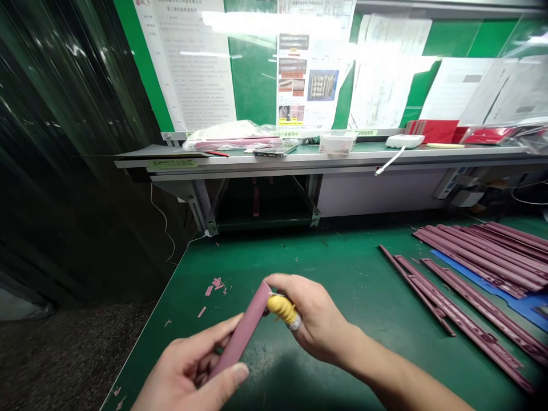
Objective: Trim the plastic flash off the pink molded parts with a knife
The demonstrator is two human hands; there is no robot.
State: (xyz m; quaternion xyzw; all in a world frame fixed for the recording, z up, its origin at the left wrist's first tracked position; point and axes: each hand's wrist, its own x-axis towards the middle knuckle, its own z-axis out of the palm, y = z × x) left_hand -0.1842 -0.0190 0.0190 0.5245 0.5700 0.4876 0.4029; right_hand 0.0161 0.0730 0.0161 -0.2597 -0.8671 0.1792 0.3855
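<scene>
1. Mauve rod point(242, 331) sits above the green table point(325, 268), gripped at an angle between both hands.
2. Left hand point(188, 365) curls around its lower length.
3. Right hand point(317, 319) pinches near its upper end, with a yellow-wrapped object point(282, 308) against the rod; whether that is a tool or finger wrapping is unclear.
4. Mauve scraps point(216, 283) lie on the table just beyond the left hand.
5. Long mauve strips point(454, 302) and a stack of mauve rods point(483, 257) lie to the right, the stack partly on a blue sheet point(520, 302).
</scene>
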